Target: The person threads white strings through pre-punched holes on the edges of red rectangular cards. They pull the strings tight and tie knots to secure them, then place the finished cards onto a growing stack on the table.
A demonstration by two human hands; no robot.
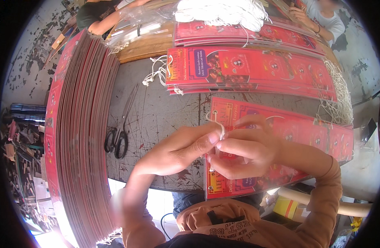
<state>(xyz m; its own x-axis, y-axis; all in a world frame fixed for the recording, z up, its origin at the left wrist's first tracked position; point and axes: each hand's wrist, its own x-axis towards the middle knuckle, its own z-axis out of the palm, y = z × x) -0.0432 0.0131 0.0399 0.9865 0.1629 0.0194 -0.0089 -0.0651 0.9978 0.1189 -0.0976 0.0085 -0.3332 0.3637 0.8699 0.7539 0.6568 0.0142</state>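
Note:
A white string (215, 119) runs through the metal eyelet in the corner of a long red printed sign (297, 128). My left hand (177, 151) pinches the string between thumb and fingers just below that eyelet. My right hand (250, 146) meets it from the other side, its fingertips closed on the same string. Both hands hover over the signs, and the right one hides part of them. Nearer to me, another red sign (221, 191) sticks out from under my hands, with an eyelet in its corner.
A tall stack of signs (80, 107) stands at the left, beside black-handled scissors (116, 142). Behind my hands lie a strung pile of red signs (256, 70) and a bundle of white string (219, 11). Co-workers' arms (109, 20) reach in at the far edge.

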